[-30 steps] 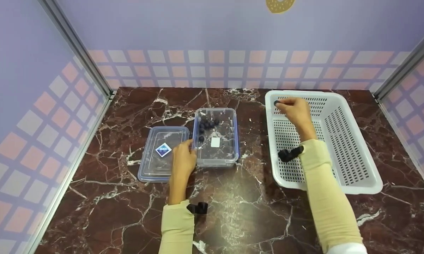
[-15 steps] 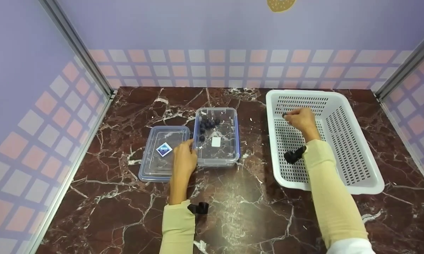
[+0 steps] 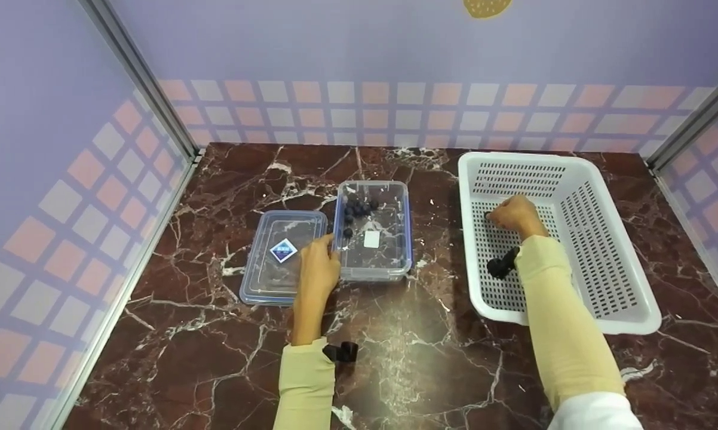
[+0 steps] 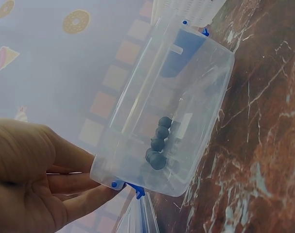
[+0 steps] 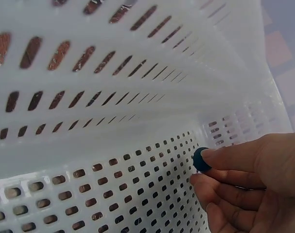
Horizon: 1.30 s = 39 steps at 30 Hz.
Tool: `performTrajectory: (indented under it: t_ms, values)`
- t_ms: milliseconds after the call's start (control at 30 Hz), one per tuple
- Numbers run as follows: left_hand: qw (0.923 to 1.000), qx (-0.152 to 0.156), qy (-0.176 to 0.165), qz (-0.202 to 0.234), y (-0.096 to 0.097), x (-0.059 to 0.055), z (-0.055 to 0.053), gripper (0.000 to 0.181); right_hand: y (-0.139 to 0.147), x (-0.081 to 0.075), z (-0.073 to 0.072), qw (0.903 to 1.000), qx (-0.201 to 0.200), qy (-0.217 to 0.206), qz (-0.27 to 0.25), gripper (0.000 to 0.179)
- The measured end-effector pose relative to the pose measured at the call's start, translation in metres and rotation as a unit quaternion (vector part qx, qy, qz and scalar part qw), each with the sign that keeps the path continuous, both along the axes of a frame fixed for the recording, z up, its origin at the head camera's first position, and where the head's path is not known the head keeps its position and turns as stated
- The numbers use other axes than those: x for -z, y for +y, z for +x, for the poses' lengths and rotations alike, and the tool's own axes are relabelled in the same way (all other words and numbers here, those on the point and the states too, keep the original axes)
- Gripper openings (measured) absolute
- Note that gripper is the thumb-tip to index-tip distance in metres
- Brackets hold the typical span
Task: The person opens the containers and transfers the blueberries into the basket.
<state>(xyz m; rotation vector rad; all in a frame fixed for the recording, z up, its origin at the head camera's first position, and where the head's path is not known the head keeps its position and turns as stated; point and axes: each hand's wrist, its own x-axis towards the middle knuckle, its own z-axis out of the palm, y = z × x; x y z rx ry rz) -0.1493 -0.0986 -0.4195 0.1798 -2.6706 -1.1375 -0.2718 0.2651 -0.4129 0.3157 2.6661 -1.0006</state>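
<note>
My right hand [image 3: 517, 215] is down inside the white slotted basket [image 3: 473, 280]. Between thumb and fingertips it pinches a blueberry [image 5: 201, 159], low over the basket's floor. My left hand [image 3: 319, 266] grips the near left edge of a clear plastic food container [image 3: 389, 257], thumb on one side of the rim and fingers by a blue clip [image 4: 136, 190]. Several more blueberries [image 4: 158, 144] lie together inside the container, toward its left side.
A clear lid [image 3: 269, 280] with blue edging and a diamond label lies flat left of the container, partly under the left hand. Marble-patterned table [image 3: 430, 358] runs between container and basket. Patterned panels [image 3: 359, 113] enclose the back and sides.
My right hand has lowered from the basket's back left rim to near its floor, still pinching the blueberry. The left hand keeps its grip on the container. The head view has shifted slightly.
</note>
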Motion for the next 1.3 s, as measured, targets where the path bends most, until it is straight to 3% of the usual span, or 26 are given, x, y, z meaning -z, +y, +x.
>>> performTrajectory:
  t_ms: [400, 567, 933, 1300]
  values:
    - [0.9999, 0.004, 0.009, -0.001, 0.001, 0.002, 0.000, 0.034, 0.002, 0.000, 0.000, 0.9998, -0.008, -0.003, 0.015, 0.025]
    - [1.0000, 0.001, 0.007, 0.000, 0.001, 0.002, -0.001, 0.035, 0.002, -0.007, 0.002, 0.9999, -0.001, 0.008, 0.013, 0.036]
    - [1.0000, -0.004, 0.000, 0.003, 0.000, 0.000, 0.000, 0.036, -0.009, -0.047, 0.000, 0.9965, -0.001, 0.083, -0.014, 0.038]
    - [1.0000, -0.004, -0.006, 0.005, 0.002, 0.001, 0.000, 0.036, -0.054, -0.086, -0.002, 0.9833, -0.041, 0.174, -0.034, 0.035]
